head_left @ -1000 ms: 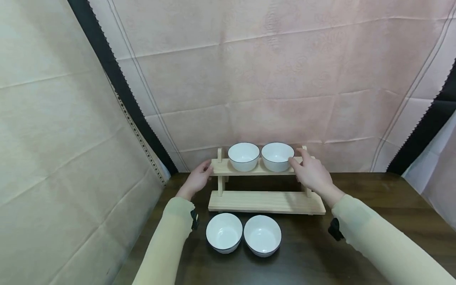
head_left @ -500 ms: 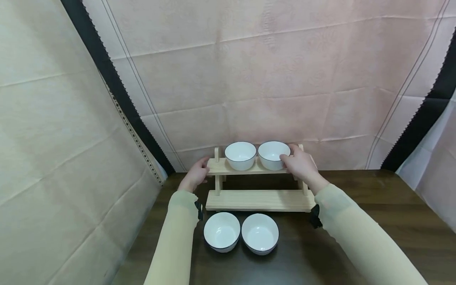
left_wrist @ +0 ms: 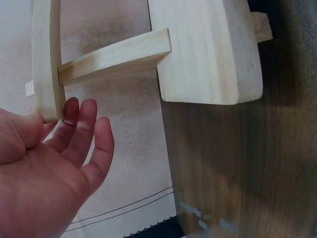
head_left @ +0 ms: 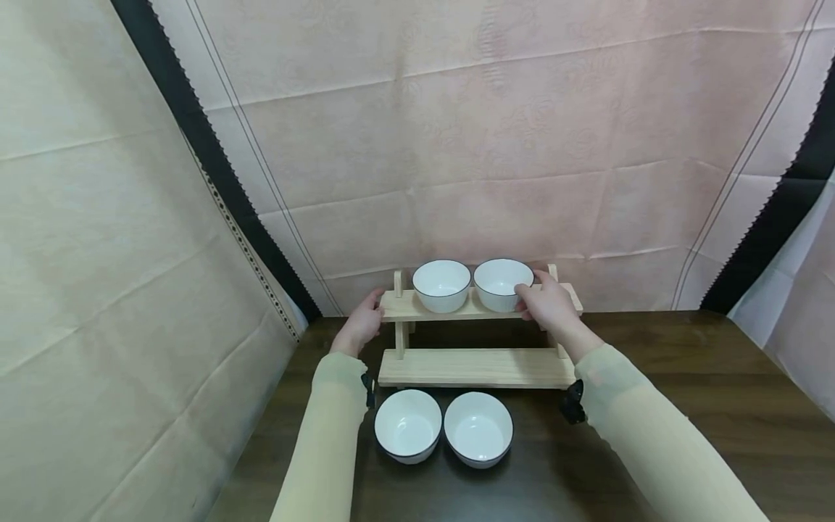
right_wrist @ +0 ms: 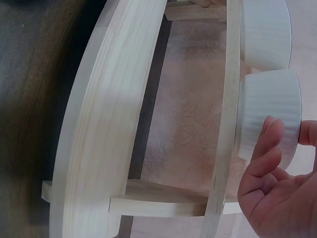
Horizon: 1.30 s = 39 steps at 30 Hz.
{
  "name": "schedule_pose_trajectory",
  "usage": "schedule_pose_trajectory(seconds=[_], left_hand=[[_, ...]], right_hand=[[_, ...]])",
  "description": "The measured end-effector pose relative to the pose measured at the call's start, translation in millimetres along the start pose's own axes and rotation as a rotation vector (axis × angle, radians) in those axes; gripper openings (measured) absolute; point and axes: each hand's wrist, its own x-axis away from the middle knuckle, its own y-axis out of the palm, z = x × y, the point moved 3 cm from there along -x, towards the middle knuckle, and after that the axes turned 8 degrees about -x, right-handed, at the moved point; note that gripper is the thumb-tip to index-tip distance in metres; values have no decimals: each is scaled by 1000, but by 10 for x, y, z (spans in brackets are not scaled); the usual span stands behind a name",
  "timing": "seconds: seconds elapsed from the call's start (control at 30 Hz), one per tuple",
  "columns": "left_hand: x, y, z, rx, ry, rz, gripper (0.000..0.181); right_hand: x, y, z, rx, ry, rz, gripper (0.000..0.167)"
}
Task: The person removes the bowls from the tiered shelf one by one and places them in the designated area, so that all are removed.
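Observation:
A two-tier wooden shelf (head_left: 476,368) stands upright near the back of the dark table. On its upper board sit two white bowls with dark rims, a left bowl (head_left: 441,281) and a right bowl (head_left: 501,281). My left hand (head_left: 360,322) pinches the left end of the upper board (left_wrist: 47,74) between thumb and index finger; its other fingers are loosely bent below. At the shelf's other end, my right hand (head_left: 551,306) has thumb and fingers curved around the side of the right bowl (right_wrist: 270,94).
Two more white bowls, a left one (head_left: 407,424) and a right one (head_left: 479,428), stand side by side on the dark wooden table (head_left: 522,478), in front of the shelf. Pale fabric (head_left: 496,159) hangs close behind it.
Over the past second, my right hand has moved left from the shelf's right end to the right bowl. The left hand stays at the upper board, and the bowls keep their places.

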Motion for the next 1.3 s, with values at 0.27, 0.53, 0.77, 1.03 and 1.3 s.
schedule_pose_trajectory(seconds=[0.27,0.53,0.77,1.03,1.3], left_hand=[[11,0,36,-83,5,25,50],[16,0,-12,-99,-7,26,50],[44,6,32,-112,2,28,50],[65,10,47,-116,-2,29,50],[56,8,29,-86,-12,10,50]], right_hand=[[-3,6,18,-20,17,3,64],[2,42,12,-54,12,6,62],[16,40,42,-106,15,26,63],[19,73,97,-166,9,71,63],[65,95,138,-186,1,126,59]])
